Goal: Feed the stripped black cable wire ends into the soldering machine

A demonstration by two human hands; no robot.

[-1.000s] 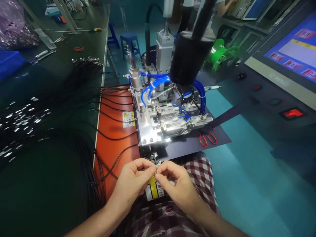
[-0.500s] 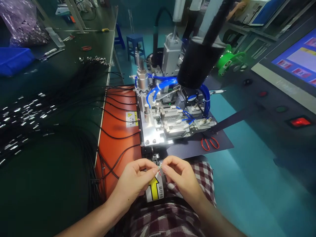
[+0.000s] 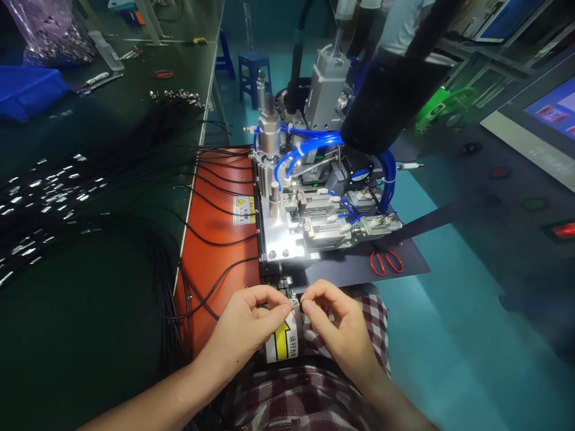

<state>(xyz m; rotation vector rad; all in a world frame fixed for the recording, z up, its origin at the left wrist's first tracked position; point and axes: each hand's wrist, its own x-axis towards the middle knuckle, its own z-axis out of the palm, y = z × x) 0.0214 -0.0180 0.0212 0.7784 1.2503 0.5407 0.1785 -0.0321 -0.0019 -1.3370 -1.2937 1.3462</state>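
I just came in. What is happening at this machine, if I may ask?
A seated person in checked clothing pinches what look like fine wire ends in the left hand. The right hand's fingertips are close beside them; their grip is unclear. Both hands are at the near side of the metal machine. Black cables cross the orange surface to its edge.

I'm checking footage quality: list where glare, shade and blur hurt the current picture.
Head view: glare whitens part of the metal plate; head view: the table lies in deep shade at lower left; head view: the screen and green reel look smeared at right; head view: left hand and right hand look fairly sharp, but the thin strands between them are too fine to tell apart.
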